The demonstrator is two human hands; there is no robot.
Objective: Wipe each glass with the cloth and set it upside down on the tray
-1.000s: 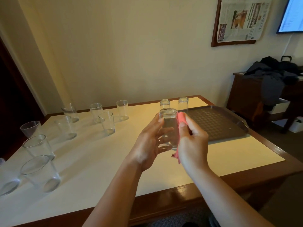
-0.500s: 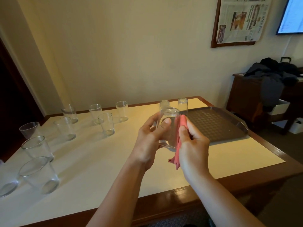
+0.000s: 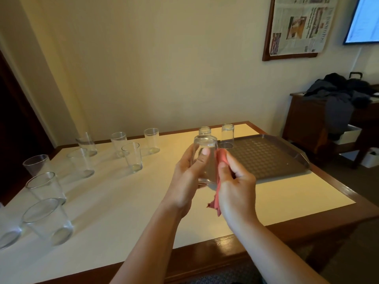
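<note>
change since a moment ago: not much honestly. The left thumb sat across the front of the glass half a second back and it's still there now; the cloth tail hangs lower below the right hand than it did a second ago, and the view has drifted a touch.

left hand [image 3: 187, 181]: wrapped round the clear, tapered drinking glass [image 3: 205, 158], thumb pressed on the near face, fingers behind it. Glass is held up above the bench, base up and rim down (pretty much upright, maybe tipped slightly).

right hand [image 3: 235, 185]: fingers bunched on the pinkish-red cloth [image 3: 217, 182], pressing it against the right side of the held glass. A loose corner of the cloth dangles under the palm.

where the glass is: between the two hands, in the air, just left of the near-left part of the tray, not touching it.

dark brown textured plastic tray [image 3: 266, 158]: lies flat on the right side of the bench. Two clear glasses stand upside down at its far-left corner, one [image 3: 227, 136] in plain sight, the other [image 3: 204, 131] partly hidden behind the held glass.

cream-topped bench with a brown wooden edge [image 3: 123, 201]: carries the tray and the waiting glasses.

waiting glasses: a scatter of clear tumblers [image 3: 132, 156] standing rim-up over the left half of the bench, well apart from the tray.
</note>
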